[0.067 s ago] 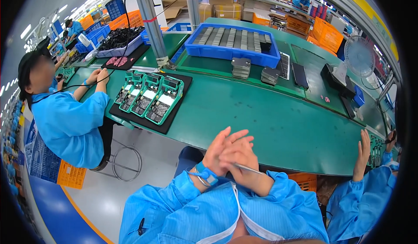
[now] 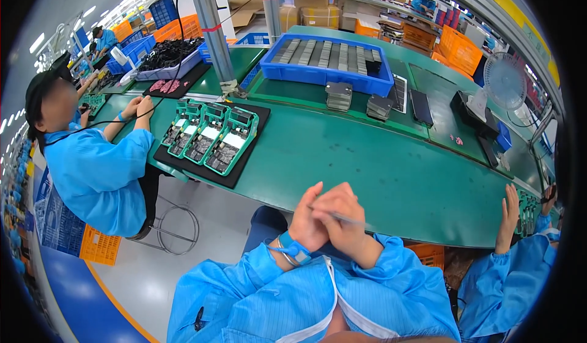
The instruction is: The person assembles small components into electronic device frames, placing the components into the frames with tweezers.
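Note:
Over the near edge of the green bench my two hands are pressed together. My left hand wears a blue wrist strap; its thumb points up, and its fingers are mostly hidden behind the other hand. Folded against that palm is my right hand, closed on a thin metal rod-like tool that sticks out to the right. Whether it is tweezers or a pick is too blurred to tell. To the left, several green trays with circuit boards lie on a black mat.
A blue bin of grey metal blocks stands at the back, with stacked blocks before it. Beside them lies a black phone-like slab. A fan stands right. Co-workers sit left and right.
My left fingers were stretched out and spread beyond the right hand; now the hands are folded closer together. The metal tool has shifted up slightly with the right hand.

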Demonstrator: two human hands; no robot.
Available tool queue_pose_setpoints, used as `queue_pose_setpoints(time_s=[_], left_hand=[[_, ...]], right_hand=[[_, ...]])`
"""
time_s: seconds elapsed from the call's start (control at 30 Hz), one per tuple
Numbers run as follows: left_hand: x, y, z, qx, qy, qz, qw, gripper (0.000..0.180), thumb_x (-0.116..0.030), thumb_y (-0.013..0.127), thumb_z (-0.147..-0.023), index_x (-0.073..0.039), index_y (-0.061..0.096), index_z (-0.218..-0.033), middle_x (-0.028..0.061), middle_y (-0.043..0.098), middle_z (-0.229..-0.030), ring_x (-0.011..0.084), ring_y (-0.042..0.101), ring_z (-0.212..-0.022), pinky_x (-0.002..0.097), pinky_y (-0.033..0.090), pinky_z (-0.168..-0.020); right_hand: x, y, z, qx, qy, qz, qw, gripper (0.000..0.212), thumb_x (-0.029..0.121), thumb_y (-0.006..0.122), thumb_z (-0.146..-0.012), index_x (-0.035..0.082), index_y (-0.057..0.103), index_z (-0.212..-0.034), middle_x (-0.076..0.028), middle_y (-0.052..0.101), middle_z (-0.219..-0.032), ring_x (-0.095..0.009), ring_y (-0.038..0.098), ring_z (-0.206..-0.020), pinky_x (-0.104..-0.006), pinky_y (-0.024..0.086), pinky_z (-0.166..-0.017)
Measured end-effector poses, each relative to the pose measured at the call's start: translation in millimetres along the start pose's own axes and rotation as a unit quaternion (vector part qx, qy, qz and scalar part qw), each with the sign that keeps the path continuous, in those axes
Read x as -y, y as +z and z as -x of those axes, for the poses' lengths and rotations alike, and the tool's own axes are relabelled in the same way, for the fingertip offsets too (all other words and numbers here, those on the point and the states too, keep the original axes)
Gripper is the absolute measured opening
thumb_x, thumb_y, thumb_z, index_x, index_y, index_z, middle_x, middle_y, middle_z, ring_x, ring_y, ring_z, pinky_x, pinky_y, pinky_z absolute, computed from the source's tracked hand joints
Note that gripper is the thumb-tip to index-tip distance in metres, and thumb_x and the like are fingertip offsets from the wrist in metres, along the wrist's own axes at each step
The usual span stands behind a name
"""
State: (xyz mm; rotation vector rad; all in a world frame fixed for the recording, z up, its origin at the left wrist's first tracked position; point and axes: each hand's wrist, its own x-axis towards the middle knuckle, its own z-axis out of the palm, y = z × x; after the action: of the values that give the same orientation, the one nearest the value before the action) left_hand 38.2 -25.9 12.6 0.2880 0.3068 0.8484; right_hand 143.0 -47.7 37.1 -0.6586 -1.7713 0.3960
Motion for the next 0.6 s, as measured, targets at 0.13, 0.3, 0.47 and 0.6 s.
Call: queue_pose_setpoints(time_s=[0.13, 0.3, 0.47, 0.6], left_hand=[[-9.7, 5.9, 0.8, -0.046, -0.022, -0.046, 0.998, 0.074, -0.059, 0.032, -0.095, -0.001, 0.032, -0.142, 0.0227, 0.040, -0.141, 0.0349, 0.039, -0.130, 0.0474, 0.032, -0.108], [-7.1, -8.2, -3.5, -0.022, -0.057, -0.011, 0.998, 0.077, -0.063, 0.039, -0.092, -0.003, 0.036, -0.139, 0.0196, 0.045, -0.137, 0.0320, 0.042, -0.127, 0.0455, 0.037, -0.105], [-4.9, 2.3, 3.1, 0.005, -0.012, -0.050, 0.999, 0.076, -0.061, 0.041, -0.092, -0.003, 0.035, -0.141, 0.0217, 0.042, -0.139, 0.0338, 0.040, -0.128, 0.0452, 0.035, -0.107], [-7.8, 0.4, -0.2, -0.020, -0.026, -0.055, 0.998, 0.077, -0.060, 0.040, -0.093, -0.002, 0.031, -0.142, 0.0216, 0.040, -0.141, 0.0338, 0.040, -0.129, 0.0457, 0.035, -0.107]], right_hand=[[-5.8, 3.0, 11.2, 0.022, 0.037, -0.077, 0.996, 0.008, 0.007, 0.069, -0.080, 0.003, 0.065, -0.086, -0.011, 0.065, -0.087, -0.025, 0.061, -0.081, -0.0385, 0.046, -0.078], [0.3, 4.8, 21.3, 0.010, 0.024, -0.101, 0.995, 0.010, 0.006, 0.069, -0.078, 0.002, 0.064, -0.086, -0.011, 0.063, -0.085, -0.028, 0.059, -0.080, -0.0360, 0.046, -0.073], [1.8, 7.0, 8.8, -0.023, 0.022, -0.051, 0.998, 0.009, 0.003, 0.069, -0.079, 0.003, 0.063, -0.086, -0.011, 0.064, -0.085, -0.028, 0.061, -0.080, -0.0370, 0.048, -0.075], [7.6, 3.7, 31.0, 0.029, 0.004, -0.063, 0.998, 0.013, 0.004, 0.069, -0.077, 0.003, 0.061, -0.088, -0.012, 0.061, -0.086, -0.029, 0.058, -0.081, -0.0378, 0.046, -0.073]])
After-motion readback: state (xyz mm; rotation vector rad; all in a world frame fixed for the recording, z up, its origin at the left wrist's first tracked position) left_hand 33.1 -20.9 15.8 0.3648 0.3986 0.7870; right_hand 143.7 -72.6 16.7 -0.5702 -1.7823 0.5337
